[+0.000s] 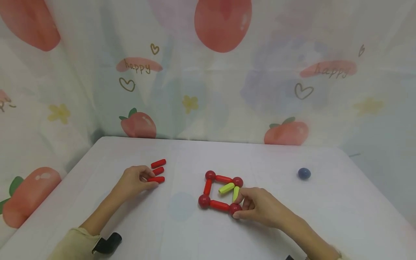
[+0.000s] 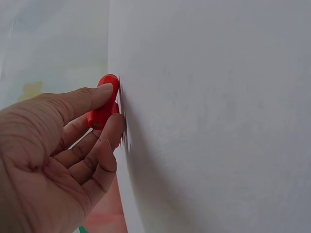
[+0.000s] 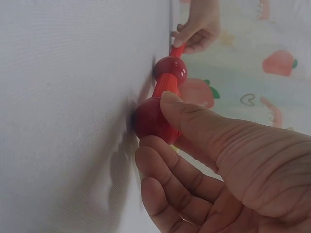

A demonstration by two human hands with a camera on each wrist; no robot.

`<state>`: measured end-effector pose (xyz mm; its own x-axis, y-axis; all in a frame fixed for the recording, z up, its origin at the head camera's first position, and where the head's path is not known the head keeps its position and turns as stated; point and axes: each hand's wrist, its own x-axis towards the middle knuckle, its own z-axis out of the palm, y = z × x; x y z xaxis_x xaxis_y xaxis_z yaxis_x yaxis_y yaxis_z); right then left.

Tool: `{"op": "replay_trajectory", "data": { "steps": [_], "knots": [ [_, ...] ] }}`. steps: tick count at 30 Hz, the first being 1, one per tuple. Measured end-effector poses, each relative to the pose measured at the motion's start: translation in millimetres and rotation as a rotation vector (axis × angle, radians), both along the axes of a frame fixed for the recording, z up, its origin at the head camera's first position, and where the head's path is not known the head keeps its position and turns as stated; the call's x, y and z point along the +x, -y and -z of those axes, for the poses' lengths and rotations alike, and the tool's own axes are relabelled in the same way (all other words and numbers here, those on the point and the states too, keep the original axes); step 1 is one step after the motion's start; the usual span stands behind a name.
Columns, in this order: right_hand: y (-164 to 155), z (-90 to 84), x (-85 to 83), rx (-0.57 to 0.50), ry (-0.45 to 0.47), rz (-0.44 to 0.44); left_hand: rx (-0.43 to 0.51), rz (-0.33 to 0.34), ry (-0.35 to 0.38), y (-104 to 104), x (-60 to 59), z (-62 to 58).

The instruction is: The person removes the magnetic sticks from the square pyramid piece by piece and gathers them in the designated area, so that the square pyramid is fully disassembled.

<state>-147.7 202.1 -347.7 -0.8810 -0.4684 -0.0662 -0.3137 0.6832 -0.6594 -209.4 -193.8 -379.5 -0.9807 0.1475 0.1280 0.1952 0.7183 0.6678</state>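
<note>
Left of centre on the white surface (image 1: 182, 231), the left hand (image 1: 133, 182) pinches the nearest red stick (image 1: 156, 179) of three. The right hand (image 1: 260, 207), just right of centre, has its grip closed on a red ball (image 1: 234, 208) (a corner of the square frame (image 1: 208, 187)), with two yellow-green sticks (image 1: 226, 188) lying inside.

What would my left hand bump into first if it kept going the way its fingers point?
Likely nothing new: the left hand already pinches the nearest red stick. Beyond it lies the red square frame, though depth is uncertain.
</note>
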Motion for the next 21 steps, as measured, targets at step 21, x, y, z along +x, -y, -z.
{"op": "replay_trajectory", "data": {
  "steps": [21],
  "knots": [
    [-10, -4.9, -1.9, 0.051, -0.055, 0.0, -0.236, 0.01, -0.105, -14, 9.6, -19.4]
  ]
}}
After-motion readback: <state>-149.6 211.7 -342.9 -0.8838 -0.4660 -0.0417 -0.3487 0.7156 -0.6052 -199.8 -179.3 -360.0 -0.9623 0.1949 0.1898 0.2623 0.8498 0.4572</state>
